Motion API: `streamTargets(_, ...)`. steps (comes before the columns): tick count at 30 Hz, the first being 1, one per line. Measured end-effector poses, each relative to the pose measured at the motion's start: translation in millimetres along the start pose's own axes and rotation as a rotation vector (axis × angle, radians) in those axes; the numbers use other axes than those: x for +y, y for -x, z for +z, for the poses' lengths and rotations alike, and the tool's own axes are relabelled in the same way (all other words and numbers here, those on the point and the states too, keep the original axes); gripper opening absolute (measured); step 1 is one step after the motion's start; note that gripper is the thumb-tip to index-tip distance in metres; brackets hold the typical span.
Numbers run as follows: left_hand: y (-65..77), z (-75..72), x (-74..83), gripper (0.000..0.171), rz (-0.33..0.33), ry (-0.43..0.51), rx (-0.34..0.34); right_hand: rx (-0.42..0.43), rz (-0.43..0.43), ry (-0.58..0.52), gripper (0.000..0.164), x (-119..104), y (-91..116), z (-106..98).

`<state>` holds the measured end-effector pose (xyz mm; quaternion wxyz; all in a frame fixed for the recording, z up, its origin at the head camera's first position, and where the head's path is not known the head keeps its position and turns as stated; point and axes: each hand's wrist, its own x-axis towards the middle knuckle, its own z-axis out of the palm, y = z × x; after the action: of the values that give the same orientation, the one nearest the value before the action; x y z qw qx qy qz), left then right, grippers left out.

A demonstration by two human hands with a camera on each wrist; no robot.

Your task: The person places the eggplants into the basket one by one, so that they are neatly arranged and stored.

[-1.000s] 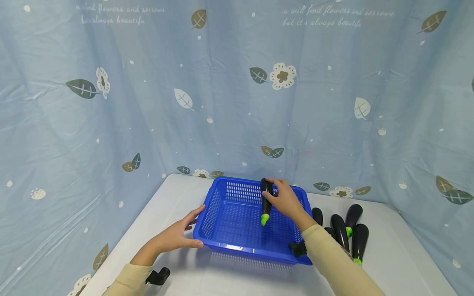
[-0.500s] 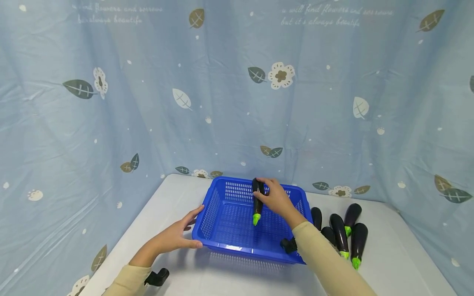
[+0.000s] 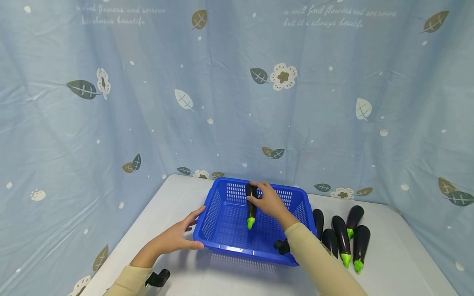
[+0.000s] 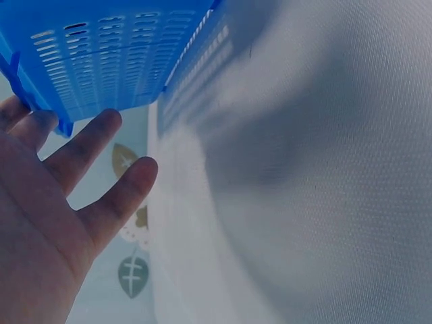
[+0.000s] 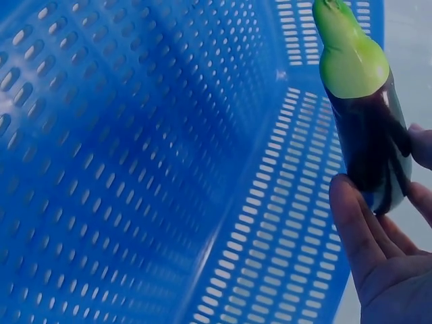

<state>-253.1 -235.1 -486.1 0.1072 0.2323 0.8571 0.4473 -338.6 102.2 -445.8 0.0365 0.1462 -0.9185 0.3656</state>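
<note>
A dark purple eggplant (image 3: 252, 207) with a bright green stem end hangs over the blue basket (image 3: 255, 253). My right hand (image 3: 269, 202) pinches it near its rounded end between thumb and fingers; the right wrist view shows the eggplant (image 5: 368, 128) with its green end pointing away from the palm. My left hand (image 3: 175, 235) is at the basket's left side, fingers spread and thumb at the near corner. In the left wrist view, the left hand (image 4: 67, 182) has straight fingers right at the basket's rim (image 4: 64, 125).
Several more eggplants (image 3: 340, 236) lie on the white table (image 3: 400, 255) to the right of the basket, most with green ends toward me. A pale blue patterned curtain (image 3: 229, 102) hangs behind and to the left. Black wrist cameras (image 3: 158, 278) sit on both wrists.
My right hand has carried the eggplant leftward across the basket, from its right part toward the middle. My left hand and the basket stay where they were.
</note>
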Motion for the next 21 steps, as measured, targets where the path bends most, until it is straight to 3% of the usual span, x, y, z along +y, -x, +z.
streamTargets(21, -0.4, 0.0, 0.1, 0.109, -0.011, -0.023, 0.001, -0.109, -0.024, 0.029, 0.056, -10.5, -11.7, 26.2)
